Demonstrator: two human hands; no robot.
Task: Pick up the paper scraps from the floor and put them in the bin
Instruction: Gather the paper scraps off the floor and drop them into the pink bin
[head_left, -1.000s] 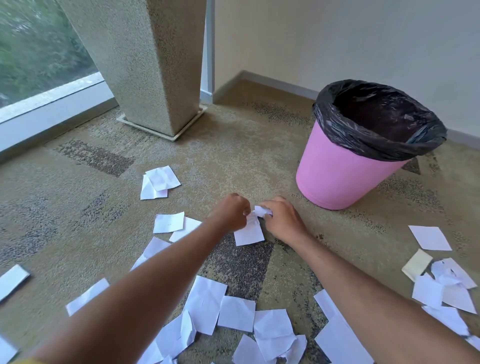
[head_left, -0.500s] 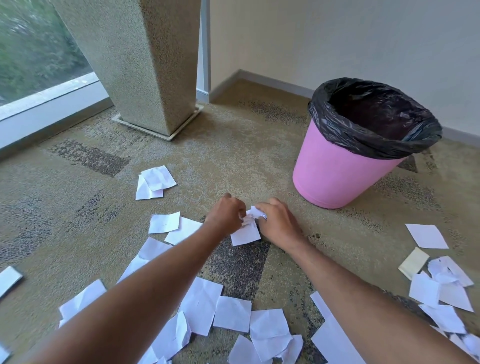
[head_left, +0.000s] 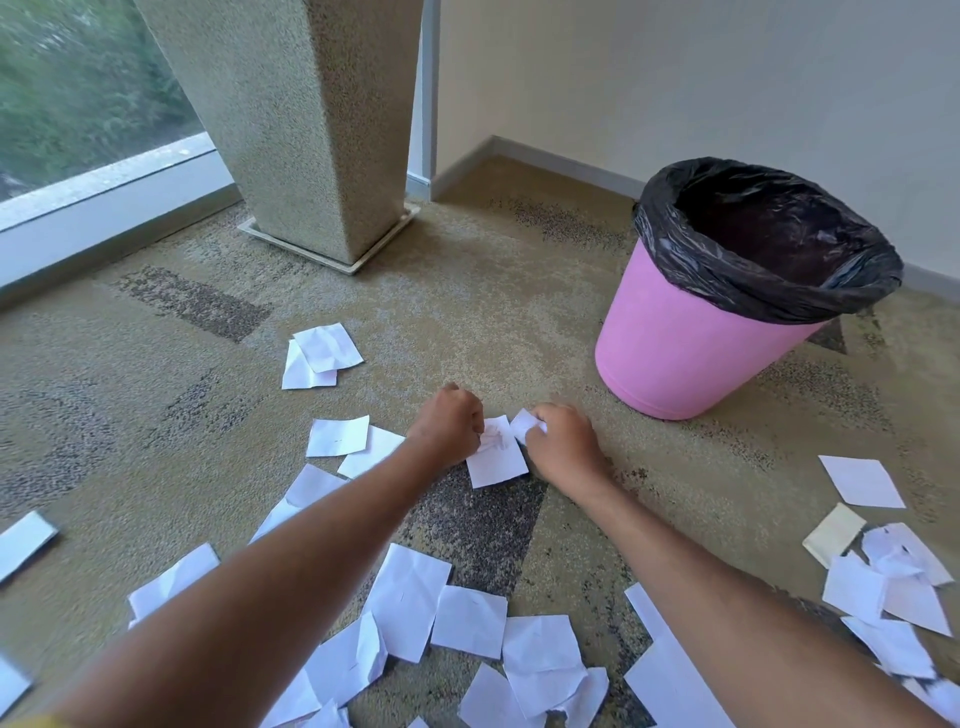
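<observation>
Both hands rest low on the carpet, side by side. My left hand (head_left: 448, 427) is closed on the top edge of a white paper scrap (head_left: 496, 460) that lies between the hands. My right hand (head_left: 563, 440) pinches a small crumpled scrap (head_left: 525, 423) at its fingertips. The pink bin (head_left: 691, 358), lined with a black bag (head_left: 769, 244), stands upright just beyond and right of my right hand. Several more white scraps lie around: a pair (head_left: 317, 356) at the far left, a cluster (head_left: 457, 634) under my forearms, a pile (head_left: 883, 582) at the right.
A speckled stone pillar (head_left: 306, 135) stands on a base at the back left, beside a low window sill (head_left: 104, 197). A cream wall with a grey skirting (head_left: 561, 161) runs behind the bin. The floor is patterned carpet.
My hands have stayed at the same spot, working the scrap between them. The small crumpled piece now sits more in my right hand's fingers. The view shifted slightly.
</observation>
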